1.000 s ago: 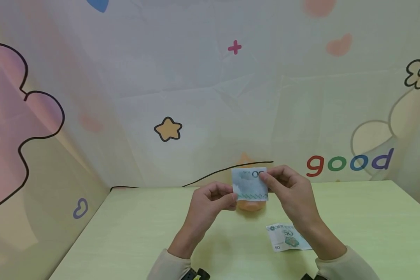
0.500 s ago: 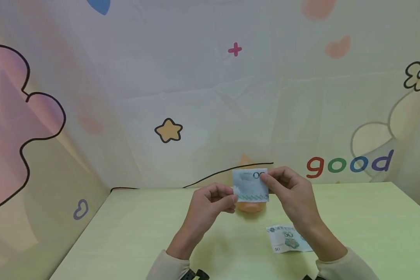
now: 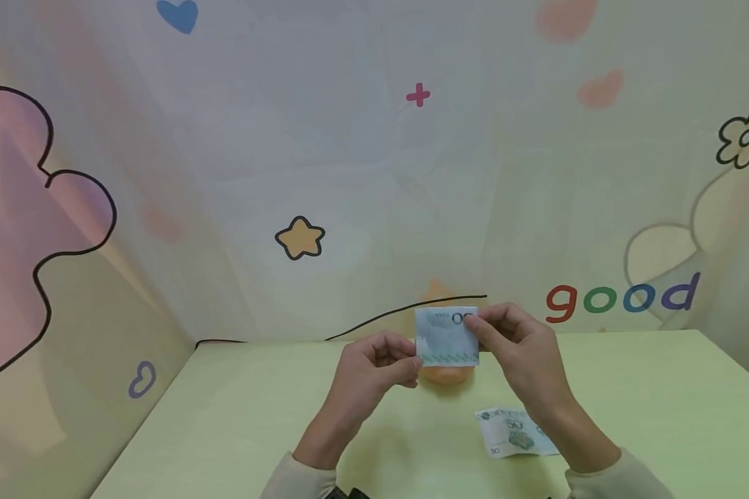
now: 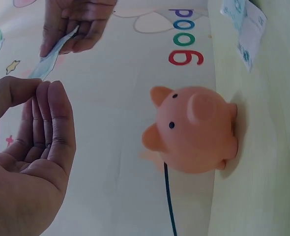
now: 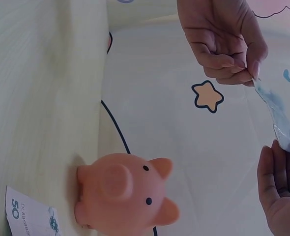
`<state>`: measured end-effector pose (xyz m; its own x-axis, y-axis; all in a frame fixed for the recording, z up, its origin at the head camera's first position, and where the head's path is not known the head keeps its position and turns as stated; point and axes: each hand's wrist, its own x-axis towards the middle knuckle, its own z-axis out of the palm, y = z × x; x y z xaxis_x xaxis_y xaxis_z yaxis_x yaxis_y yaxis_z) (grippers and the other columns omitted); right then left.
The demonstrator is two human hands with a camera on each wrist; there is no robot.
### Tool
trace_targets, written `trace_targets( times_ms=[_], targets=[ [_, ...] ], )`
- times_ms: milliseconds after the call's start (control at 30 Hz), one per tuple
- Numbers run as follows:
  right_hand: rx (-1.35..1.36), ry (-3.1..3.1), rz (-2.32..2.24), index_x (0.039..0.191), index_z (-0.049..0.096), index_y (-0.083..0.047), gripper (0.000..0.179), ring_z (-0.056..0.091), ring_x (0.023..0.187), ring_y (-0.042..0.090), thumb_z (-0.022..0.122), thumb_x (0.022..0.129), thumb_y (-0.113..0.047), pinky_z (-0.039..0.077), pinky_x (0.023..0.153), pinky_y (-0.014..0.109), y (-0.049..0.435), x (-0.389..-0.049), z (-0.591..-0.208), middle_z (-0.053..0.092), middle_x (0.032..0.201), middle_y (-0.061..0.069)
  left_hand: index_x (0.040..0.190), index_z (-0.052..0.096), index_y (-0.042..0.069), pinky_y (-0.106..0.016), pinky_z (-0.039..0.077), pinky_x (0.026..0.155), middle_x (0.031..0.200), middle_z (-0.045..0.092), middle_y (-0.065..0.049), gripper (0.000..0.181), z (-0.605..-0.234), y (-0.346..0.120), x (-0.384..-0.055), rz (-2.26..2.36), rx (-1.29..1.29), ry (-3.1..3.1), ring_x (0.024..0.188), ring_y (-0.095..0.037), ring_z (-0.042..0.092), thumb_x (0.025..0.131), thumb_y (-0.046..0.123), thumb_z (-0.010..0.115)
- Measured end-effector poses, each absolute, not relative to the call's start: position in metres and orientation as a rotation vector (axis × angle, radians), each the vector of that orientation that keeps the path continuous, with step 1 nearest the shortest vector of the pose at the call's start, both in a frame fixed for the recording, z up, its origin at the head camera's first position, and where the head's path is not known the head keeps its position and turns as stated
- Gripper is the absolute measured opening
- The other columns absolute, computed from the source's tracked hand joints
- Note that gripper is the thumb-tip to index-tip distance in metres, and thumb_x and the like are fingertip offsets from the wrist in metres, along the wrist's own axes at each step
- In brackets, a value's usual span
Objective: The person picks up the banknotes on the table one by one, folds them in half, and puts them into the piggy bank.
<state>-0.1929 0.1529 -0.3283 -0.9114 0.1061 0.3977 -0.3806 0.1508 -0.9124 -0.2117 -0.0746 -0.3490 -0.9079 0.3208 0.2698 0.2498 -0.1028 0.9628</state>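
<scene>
A folded banknote (image 3: 446,339), pale blue-green with "YUAN" print upside down, is held up in the air between both hands. My left hand (image 3: 371,381) pinches its lower left corner between thumb and fingers. At its upper right edge, my right hand (image 3: 524,357) pinches it, the thumb covering part of the printed number. An orange piggy bank (image 4: 196,130) stands on the table behind the note, mostly hidden by it in the head view. Below my right hand another banknote (image 3: 514,433), marked 50, lies creased on the table, partly covered by the right wrist.
The pale yellow-green table (image 3: 243,409) reaches back to a cloth backdrop (image 3: 349,138) printed with a star, hearts and the word "good". The backdrop also closes off the left side.
Both hands keep their pinch on the folded banknote and hardly move. The whole head view has shifted slightly, so everything sits a little lower in it.
</scene>
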Motion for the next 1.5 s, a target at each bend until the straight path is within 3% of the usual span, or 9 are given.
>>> trace_targets(
  times_ms=[800, 1200, 1500],
  targets=[
    [0.299, -2.067, 1.792, 0.110, 0.068, 0.005, 0.022, 0.068, 0.087, 0.019, 0.075, 0.102, -0.014, 0.061, 0.081, 0.026, 0.1507, -0.1938, -0.3319, 0.071, 0.103, 0.011, 0.106, 0.070, -0.008, -0.040, 0.064, 0.087, 0.098, 0.071, -0.012, 0.016, -0.3473, -0.0731, -0.2095, 2.243, 0.675, 1.986, 0.089, -0.023, 0.073, 0.094, 0.002, 0.075],
    [0.307, -2.078, 1.773, 0.108, 0.069, 0.004, 0.019, 0.067, 0.085, 0.018, 0.075, 0.101, -0.013, 0.061, 0.078, 0.024, 0.1487, -0.1929, -0.3359, 0.071, 0.101, 0.012, 0.104, 0.072, -0.007, -0.038, 0.064, 0.085, 0.098, 0.075, -0.011, 0.016, -0.3440, -0.0709, -0.2078, 2.301, 0.635, 1.998, 0.083, -0.021, 0.074, 0.096, 0.006, 0.078],
    [0.307, -2.099, 1.754, 0.108, 0.069, 0.003, 0.019, 0.067, 0.084, 0.018, 0.075, 0.101, -0.013, 0.060, 0.076, 0.025, 0.1463, -0.1916, -0.3348, 0.072, 0.099, 0.011, 0.109, 0.073, -0.006, -0.035, 0.064, 0.085, 0.106, 0.076, -0.012, 0.022, -0.3460, -0.0696, -0.2079, 2.332, 0.641, 1.993, 0.089, -0.020, 0.073, 0.093, 0.005, 0.082]
  ],
)
